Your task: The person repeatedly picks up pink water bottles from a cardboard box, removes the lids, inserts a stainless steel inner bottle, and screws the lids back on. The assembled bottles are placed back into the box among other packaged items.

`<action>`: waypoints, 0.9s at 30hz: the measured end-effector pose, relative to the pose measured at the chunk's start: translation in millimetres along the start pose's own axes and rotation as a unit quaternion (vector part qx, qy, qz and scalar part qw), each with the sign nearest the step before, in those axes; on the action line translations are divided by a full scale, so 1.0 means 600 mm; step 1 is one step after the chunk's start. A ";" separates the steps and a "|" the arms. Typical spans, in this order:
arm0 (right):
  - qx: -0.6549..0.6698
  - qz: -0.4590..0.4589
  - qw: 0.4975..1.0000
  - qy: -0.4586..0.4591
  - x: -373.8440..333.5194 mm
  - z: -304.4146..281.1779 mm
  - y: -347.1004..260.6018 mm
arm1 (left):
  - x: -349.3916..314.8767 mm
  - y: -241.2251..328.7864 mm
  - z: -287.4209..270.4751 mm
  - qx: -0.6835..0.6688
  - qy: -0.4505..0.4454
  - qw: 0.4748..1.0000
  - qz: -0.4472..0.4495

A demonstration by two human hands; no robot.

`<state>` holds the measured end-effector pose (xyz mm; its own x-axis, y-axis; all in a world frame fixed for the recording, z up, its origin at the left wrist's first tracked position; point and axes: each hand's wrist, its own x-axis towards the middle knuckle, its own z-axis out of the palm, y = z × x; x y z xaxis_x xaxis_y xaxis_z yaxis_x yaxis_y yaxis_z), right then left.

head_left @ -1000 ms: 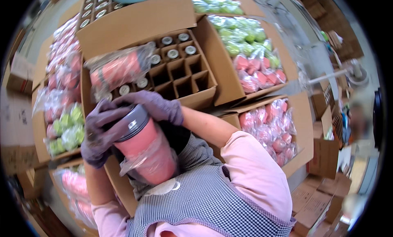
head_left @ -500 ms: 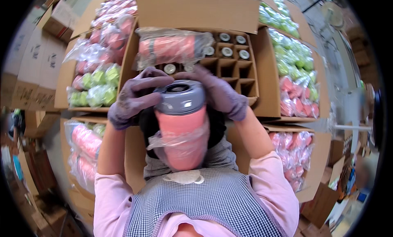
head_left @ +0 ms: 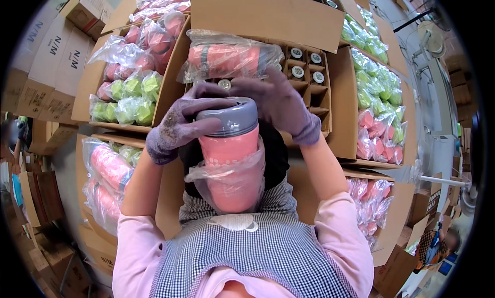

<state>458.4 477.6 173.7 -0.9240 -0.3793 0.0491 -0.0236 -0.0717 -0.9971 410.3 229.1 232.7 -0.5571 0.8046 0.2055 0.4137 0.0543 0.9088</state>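
A pink thermos flask (head_left: 229, 151) with a grey top (head_left: 228, 116) leans upright against my apron, over my lap. A clear plastic bag (head_left: 234, 172) is bunched round its lower half. My left hand (head_left: 185, 120), in a purple glove with dark smudges, grips the grey top: the thumb lies along its near left side and the fingers reach over the far rim. My right hand (head_left: 283, 107), gloved alike, hovers beyond the top's right side with fingers apart, somewhat blurred by motion. Just past my hands, a bagged pink flask (head_left: 229, 61) lies across an open carton (head_left: 340, 107).
The carton has cardboard dividers (head_left: 317, 99) with several round silvery tops (head_left: 297, 72) in the cells. Bagged pink and green items fill cartons at the left (head_left: 129, 94) and right (head_left: 379, 94). More bagged pink flasks (head_left: 108, 169) lie by my left forearm. Closed cartons (head_left: 56, 66) stand far left.
My right hand has lifted off a little, its fingers stretching up and away from the grey top. My left hand's fingers have moved further over the rim. The whole view has shifted slightly.
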 end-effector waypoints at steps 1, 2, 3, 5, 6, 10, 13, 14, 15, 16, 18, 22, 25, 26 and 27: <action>0.081 0.033 0.996 0.009 -0.002 0.023 -0.005 | -0.008 -0.004 0.002 -0.091 0.002 0.995 -0.033; 0.164 0.067 0.984 0.020 -0.004 0.043 -0.010 | -0.011 -0.002 0.008 -0.017 -0.005 1.000 -0.025; 0.244 0.098 0.964 0.034 -0.004 0.066 -0.016 | -0.011 0.004 0.023 0.046 0.033 0.998 0.002; 0.045 -0.062 0.997 -0.026 0.002 0.032 0.036 | 0.032 0.048 0.060 0.323 0.030 0.942 0.090; -0.134 -0.209 0.968 -0.040 0.008 0.008 0.060 | 0.048 0.051 0.077 0.384 0.023 0.916 0.116; 0.070 -0.070 0.994 0.044 -0.018 0.034 0.016 | 0.065 0.070 0.075 0.360 -0.032 0.929 0.078; 0.193 0.046 0.977 0.081 -0.052 0.031 -0.034 | 0.011 0.000 -0.026 0.100 -0.067 0.991 0.054; 0.194 0.048 0.976 0.091 -0.066 0.010 -0.040 | -0.015 -0.033 -0.055 0.213 -0.030 0.972 0.095; 0.085 -0.004 0.993 0.081 -0.078 -0.021 -0.045 | -0.023 -0.056 -0.047 0.244 0.073 0.963 0.086; 0.161 0.067 0.964 0.200 -0.065 -0.028 -0.032 | 0.000 -0.036 -0.031 0.262 0.166 0.948 0.074; -0.138 -0.052 0.966 0.213 -0.048 0.018 -0.010 | 0.024 0.036 0.033 0.171 0.111 0.976 0.077; 0.172 0.012 0.983 0.059 -0.076 -0.008 -0.056 | -0.028 -0.050 -0.048 0.294 0.056 0.954 0.030; 0.154 0.050 0.939 0.304 -0.050 -0.001 0.003 | -0.003 -0.034 -0.009 0.212 0.075 0.973 0.047; 0.056 0.012 0.972 0.226 -0.053 0.040 -0.020 | -0.002 -0.001 0.012 0.173 0.059 0.979 0.087; -0.052 -0.033 0.988 0.140 -0.061 0.063 -0.059 | 0.004 0.017 0.010 0.198 -0.015 0.974 0.111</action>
<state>507.6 459.1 209.3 -0.9883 -0.1052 0.1102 -0.1121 0.0124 -0.9936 417.3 234.9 240.2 -0.4041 0.8388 0.3650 0.7701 0.0967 0.6305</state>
